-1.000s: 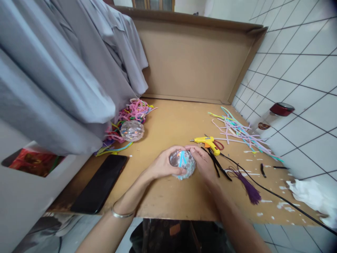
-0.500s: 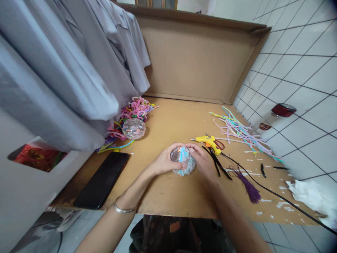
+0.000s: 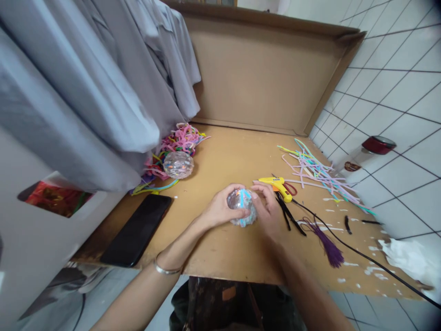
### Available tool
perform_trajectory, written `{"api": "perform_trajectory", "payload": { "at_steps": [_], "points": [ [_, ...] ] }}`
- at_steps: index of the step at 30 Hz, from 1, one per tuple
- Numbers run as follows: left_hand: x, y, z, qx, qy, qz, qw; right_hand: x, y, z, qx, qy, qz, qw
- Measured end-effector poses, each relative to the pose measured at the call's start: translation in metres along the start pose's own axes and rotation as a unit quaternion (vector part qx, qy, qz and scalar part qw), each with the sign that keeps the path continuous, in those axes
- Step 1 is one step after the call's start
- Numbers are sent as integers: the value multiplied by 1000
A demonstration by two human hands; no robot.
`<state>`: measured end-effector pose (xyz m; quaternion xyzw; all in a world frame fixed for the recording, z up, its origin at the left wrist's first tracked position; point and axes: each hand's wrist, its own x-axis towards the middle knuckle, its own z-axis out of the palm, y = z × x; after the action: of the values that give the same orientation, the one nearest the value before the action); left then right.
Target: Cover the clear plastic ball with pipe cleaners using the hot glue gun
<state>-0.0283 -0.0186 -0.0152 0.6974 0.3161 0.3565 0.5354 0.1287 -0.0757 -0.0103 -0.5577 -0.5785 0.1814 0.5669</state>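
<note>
My left hand (image 3: 222,206) is wrapped round a clear ball (image 3: 235,200) from its left side, with the thumb across the front. Light blue fuzzy strips (image 3: 243,198) run over the ball, and its lower right looks covered in pale fuzz. At the ball's right side is my right hand (image 3: 269,209), its fingers loosely bent and apart, the thumb tip close to the surface; I cannot tell if it touches. Just beyond that hand lies a yellow glue gun (image 3: 272,182), with black strips (image 3: 291,219) beside it.
At the left, another clear ball (image 3: 178,165) rests against a heap of coloured pipe cleaners (image 3: 184,138), near a black phone (image 3: 138,232). On the right lie pastel pipe cleaners (image 3: 310,168), a purple tassel (image 3: 329,246), the black cord (image 3: 358,258), a red-lidded bottle (image 3: 379,145) and white tissue (image 3: 406,257).
My right hand's fingers have lifted off the ball and spread a little. My left hand still holds the ball. The whole view has shifted slightly.
</note>
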Motion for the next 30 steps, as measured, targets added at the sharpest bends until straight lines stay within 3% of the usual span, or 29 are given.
{"api": "perform_trajectory", "payload": {
  "at_steps": [4, 10, 17, 24, 30],
  "points": [
    [0, 3, 3, 25, 21, 9, 999, -5, -5, -3, -129, 23, -128, 983],
    [-2, 2, 8, 67, 35, 44, 996, -5, -7, 2, -279, 15, -211, 937],
    [-4, 0, 12, 74, 37, 87, 993, -1, -11, 8, -307, 6, -185, 933],
    [-3, 0, 12, 70, 30, 106, 991, 0, -4, 9, -328, 5, -222, 918],
    [-3, 0, 11, 65, 26, 108, 992, 0, 0, 9, -301, -5, -215, 929]
  ]
}}
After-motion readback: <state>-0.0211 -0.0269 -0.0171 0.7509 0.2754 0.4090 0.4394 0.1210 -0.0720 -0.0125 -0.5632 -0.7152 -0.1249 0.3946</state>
